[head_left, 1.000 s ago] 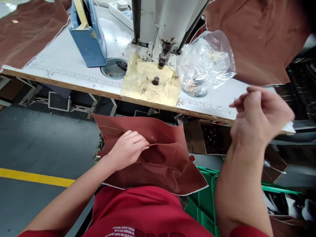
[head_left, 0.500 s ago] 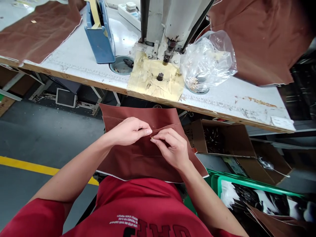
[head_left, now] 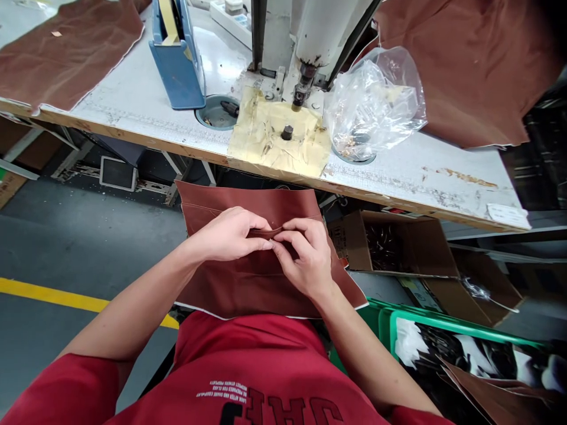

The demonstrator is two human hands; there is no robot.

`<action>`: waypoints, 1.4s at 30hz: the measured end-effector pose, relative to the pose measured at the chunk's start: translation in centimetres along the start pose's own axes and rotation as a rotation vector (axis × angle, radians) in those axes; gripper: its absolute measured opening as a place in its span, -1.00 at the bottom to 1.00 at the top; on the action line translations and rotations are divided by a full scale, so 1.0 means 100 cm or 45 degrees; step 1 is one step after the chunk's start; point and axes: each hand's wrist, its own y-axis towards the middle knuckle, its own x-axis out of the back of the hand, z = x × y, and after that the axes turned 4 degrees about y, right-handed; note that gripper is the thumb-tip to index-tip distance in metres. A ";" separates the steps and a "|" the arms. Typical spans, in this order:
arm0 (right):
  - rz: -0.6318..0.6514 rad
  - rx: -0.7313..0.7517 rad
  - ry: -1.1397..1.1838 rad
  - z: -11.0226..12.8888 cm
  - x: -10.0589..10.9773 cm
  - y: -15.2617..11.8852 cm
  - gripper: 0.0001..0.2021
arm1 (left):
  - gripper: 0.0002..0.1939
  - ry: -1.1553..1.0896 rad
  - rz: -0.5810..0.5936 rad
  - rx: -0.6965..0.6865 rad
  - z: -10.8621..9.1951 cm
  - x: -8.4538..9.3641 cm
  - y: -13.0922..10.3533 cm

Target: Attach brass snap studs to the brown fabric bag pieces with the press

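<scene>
A brown fabric panel (head_left: pixel 252 283) lies over my lap, below the table edge. My left hand (head_left: pixel 225 234) is closed at a raised fold of the panel, thumb and fingers on either side of the opening. From the right, my right hand (head_left: pixel 308 254) pinches a tiny shiny metal piece (head_left: pixel 271 240) at that fold, its fingertips touching my left thumb. The exact kind of the piece is too small to make out. Ahead stands a press machine (head_left: pixel 301 88), its upper tool above a lower die (head_left: pixel 287 133) on a tape-covered plate.
On the white table are a blue tape dispenser (head_left: pixel 177 71), a round sunken dish (head_left: pixel 217 112), a clear plastic bag (head_left: pixel 376 97) with small parts, and more brown fabric (head_left: pixel 460 71). Cardboard boxes (head_left: pixel 411 248) and a green crate (head_left: pixel 460 333) stand at the right below.
The fold has been lifted and opened between my hands. My right hand has brought the small metal piece up against it, beside my left thumb.
</scene>
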 end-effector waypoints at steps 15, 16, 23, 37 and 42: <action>0.287 0.452 -0.250 0.003 0.035 -0.018 -0.78 | -0.82 0.759 -0.646 -0.530 -0.017 -0.052 -0.045; 0.263 0.455 -0.243 0.003 0.035 -0.020 -0.76 | -0.81 0.766 -0.658 -0.552 -0.017 -0.052 -0.046; 0.208 0.533 -0.296 0.005 0.038 -0.022 -0.79 | -0.80 0.772 -0.614 -0.645 -0.016 -0.048 -0.046; 0.560 -0.136 0.227 0.004 0.065 0.067 -0.86 | -0.89 0.134 -0.271 -0.195 -0.029 0.020 0.005; 0.678 -0.394 0.722 0.023 0.097 0.129 -0.80 | -0.75 -0.596 -0.034 -0.023 -0.058 0.084 0.021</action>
